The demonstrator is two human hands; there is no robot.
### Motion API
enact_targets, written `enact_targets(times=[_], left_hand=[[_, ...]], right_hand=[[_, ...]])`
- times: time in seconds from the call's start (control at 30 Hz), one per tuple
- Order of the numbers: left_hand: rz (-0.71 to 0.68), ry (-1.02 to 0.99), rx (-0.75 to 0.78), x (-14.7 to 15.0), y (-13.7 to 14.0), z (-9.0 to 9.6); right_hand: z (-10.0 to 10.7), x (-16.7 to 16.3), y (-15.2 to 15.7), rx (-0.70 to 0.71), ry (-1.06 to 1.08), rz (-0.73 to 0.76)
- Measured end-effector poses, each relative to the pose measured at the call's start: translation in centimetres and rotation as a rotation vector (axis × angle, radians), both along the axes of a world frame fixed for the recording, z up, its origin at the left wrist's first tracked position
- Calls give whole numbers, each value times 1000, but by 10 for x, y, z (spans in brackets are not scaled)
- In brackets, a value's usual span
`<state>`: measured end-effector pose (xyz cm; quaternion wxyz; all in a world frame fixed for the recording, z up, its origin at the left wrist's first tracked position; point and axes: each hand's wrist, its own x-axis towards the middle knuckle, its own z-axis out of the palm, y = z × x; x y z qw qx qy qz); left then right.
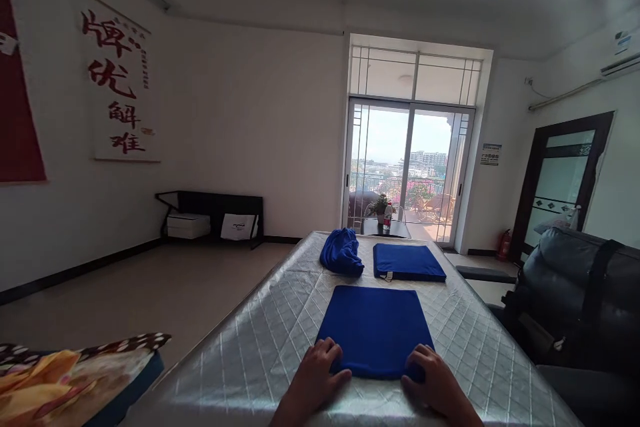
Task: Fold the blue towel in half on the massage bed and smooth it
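A flat blue cloth [376, 327], laid as a near rectangle, lies on the silvery quilted table cover [270, 340] right in front of me. My left hand [320, 370] is at its near left corner, with fingers bent over the edge and the thumb low. At the near right corner, my right hand [427, 373] grips the edge in much the same way. Beyond lies a neat stack of folded blue cloth [410, 261] with a white tag at its near left corner. To the left of that stack sits a crumpled blue cloth [342, 252].
A small dark table [370, 229] with a plant and a bottle [388, 218] stands past the far end, before the glass sliding doors. On the right is a black leather sofa [575, 287]. A patterned blanket [75, 380] lies at lower left; a low black bench [220, 203] lines the wall.
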<state>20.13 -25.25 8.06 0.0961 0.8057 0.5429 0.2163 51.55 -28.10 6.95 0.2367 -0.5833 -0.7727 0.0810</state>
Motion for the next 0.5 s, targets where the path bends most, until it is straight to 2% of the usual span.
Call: enact_targets(times=[0.23, 0.5], left_hand=[[-11, 17, -19, -1, -2, 4], [-13, 67, 41, 0, 6, -7]], right_hand=[[-5, 2, 7, 108, -88, 13], [-19, 5, 17, 191, -171, -5]])
